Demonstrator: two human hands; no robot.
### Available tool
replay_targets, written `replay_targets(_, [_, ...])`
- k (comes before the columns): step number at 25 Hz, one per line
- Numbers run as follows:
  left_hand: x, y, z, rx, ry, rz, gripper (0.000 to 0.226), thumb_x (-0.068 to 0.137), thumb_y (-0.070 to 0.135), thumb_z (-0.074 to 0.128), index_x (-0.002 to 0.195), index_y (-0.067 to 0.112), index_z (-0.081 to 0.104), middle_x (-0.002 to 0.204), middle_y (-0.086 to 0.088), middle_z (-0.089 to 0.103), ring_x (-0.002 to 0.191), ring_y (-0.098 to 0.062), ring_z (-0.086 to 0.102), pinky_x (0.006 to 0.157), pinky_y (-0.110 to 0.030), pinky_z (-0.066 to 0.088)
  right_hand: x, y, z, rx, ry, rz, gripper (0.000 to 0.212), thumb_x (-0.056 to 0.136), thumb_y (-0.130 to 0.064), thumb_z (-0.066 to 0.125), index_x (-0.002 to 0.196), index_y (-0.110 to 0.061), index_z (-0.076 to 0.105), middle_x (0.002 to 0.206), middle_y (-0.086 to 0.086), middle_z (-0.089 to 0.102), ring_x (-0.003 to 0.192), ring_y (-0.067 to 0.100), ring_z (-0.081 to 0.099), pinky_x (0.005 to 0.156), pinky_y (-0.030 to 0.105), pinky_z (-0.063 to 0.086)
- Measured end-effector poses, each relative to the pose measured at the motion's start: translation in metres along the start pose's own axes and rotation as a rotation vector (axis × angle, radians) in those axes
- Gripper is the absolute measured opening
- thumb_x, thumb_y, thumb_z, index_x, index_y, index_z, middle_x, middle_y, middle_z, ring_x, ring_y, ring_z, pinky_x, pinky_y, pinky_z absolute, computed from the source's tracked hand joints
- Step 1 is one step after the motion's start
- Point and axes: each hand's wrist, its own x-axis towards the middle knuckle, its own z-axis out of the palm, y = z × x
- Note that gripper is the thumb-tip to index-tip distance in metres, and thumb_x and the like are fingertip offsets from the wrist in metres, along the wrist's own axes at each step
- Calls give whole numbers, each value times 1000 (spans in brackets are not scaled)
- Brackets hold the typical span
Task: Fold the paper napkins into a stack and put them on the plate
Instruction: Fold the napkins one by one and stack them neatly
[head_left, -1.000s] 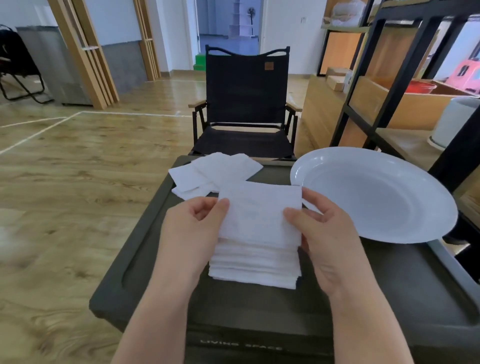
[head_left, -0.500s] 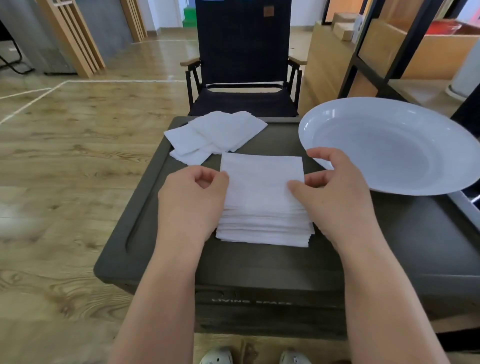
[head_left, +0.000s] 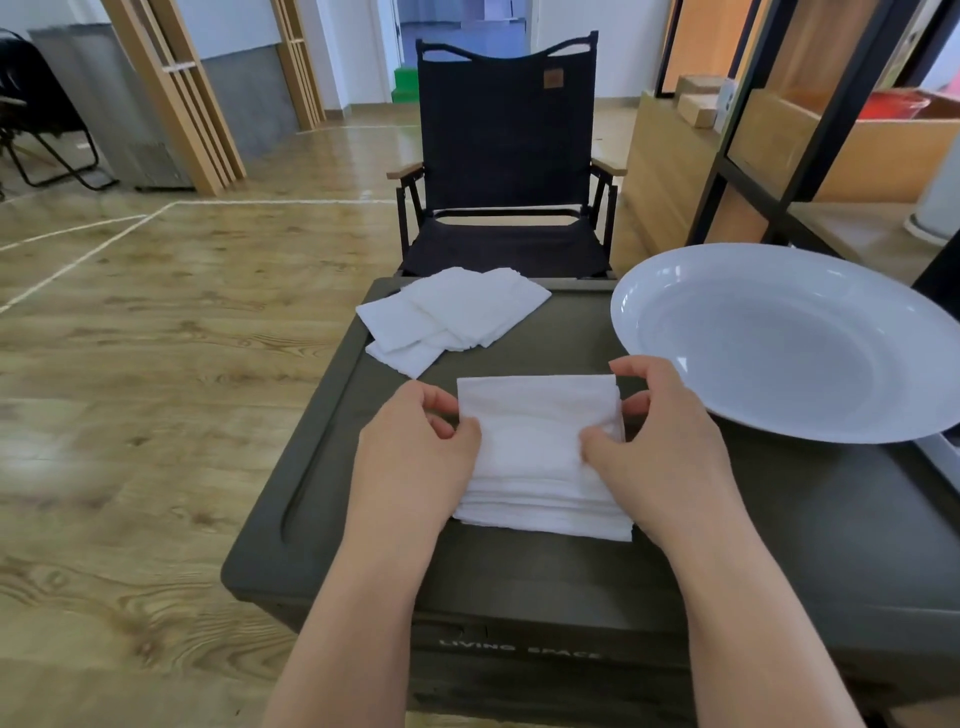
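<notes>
napkin stack (head_left: 540, 457) between hands; left hand (head_left: 415, 457) gripping it; right hand (head_left: 660, 447) gripping it

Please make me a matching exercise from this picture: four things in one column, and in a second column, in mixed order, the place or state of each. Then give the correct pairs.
Column one
1. neat stack of folded white paper napkins
2. loose pile of white paper napkins
3. large round white plate
4. black fabric folding chair

Column two
A. bears nothing, on the right part of the dark table top
B. on the wooden floor beyond the table
C. held between the left hand and the right hand
D. at the far edge of the table, untouched

Pairs: 1-C, 2-D, 3-A, 4-B
</notes>
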Motion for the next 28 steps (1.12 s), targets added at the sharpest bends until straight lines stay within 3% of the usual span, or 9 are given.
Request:
replay_targets(5, [41, 21, -11, 84, 206, 238, 10, 84, 35, 62, 90, 32, 55, 72, 16, 57, 65, -1, 55, 52, -18, 34, -1, -10, -15, 47, 172, -33, 53, 79, -33, 72, 122, -41, 43, 109, -11, 47, 70, 5, 52, 53, 12, 32])
replay_targets(8, [89, 48, 8, 242, 99, 518, 11, 86, 26, 61, 97, 23, 61, 82, 11, 57, 79, -11, 57, 62, -17, 39, -3, -17, -15, 123, 208, -57, 43, 81, -34, 70, 115, -44, 47, 110, -13, 43, 64, 6, 55, 54, 9, 33])
replay_targets(11, [119, 49, 35, 560, -109, 494, 31, 86, 35, 62, 110, 16, 63, 105, 2, 62, 101, -19, 56, 85, -29, 45, -6, -18, -13, 198, 173, -47, 39, 81, -31, 69, 111, -45, 49, 109, -14, 42, 64, 7, 57, 55, 10, 36])
replay_targets(15, [126, 42, 37, 646, -74, 459, 20, 91, 18, 53, 97, 13, 71, 104, -7, 71, 96, -22, 60, 83, -28, 42, -4, -19, -18, 231, 167, -49, 39, 81, -35, 69, 109, -48, 46, 109, -17, 40, 67, 6, 58, 54, 8, 37])
replay_targets(18, [107, 40, 12, 440, -28, 355, 21, 91, 15, 55, 93, 10, 75, 97, -6, 73, 82, -16, 57, 70, -24, 40, -4, -19, -21, 234, 159, -50, 38, 82, -37, 68, 110, -47, 45, 111, -18, 40, 69, 6, 58, 55, 8, 36])
replay_targets(22, [46, 42, -39, -26, 286, 330, 14, 89, 25, 61, 91, 19, 74, 79, -1, 70, 68, -17, 57, 61, -28, 42, -8, -27, -21, 274, 120, -73, 35, 83, -36, 67, 108, -48, 46, 111, -20, 49, 73, 3, 57, 55, 7, 36])
replay_targets(23, [28, 47, -48, -258, 236, 334, 12, 87, 30, 63, 89, 24, 74, 80, -1, 72, 71, -18, 62, 65, -30, 47, -10, -31, -21, 319, 78, -67, 35, 83, -40, 67, 110, -48, 47, 109, -23, 50, 77, 0, 57, 56, 7, 37])
replay_targets(25, [-7, 61, -57, -773, -150, 304, 14, 82, 35, 68, 91, 27, 75, 92, -1, 76, 83, -14, 70, 71, -28, 56, -16, -41, -24, 550, -132, -34, 41, 78, -56, 63, 116, -48, 51, 106, -29, 55, 90, -4, 59, 68, 13, 43])
replay_targets(28, [-29, 61, -47, -1074, -409, 154, 26, 75, 36, 73, 97, 22, 76, 107, -4, 74, 94, -14, 71, 72, -24, 57, -24, -46, -29, 800, -434, 17, 35, 70, -66, 62, 98, -46, 68, 100, -22, 71, 99, 4, 66, 86, 32, 49])
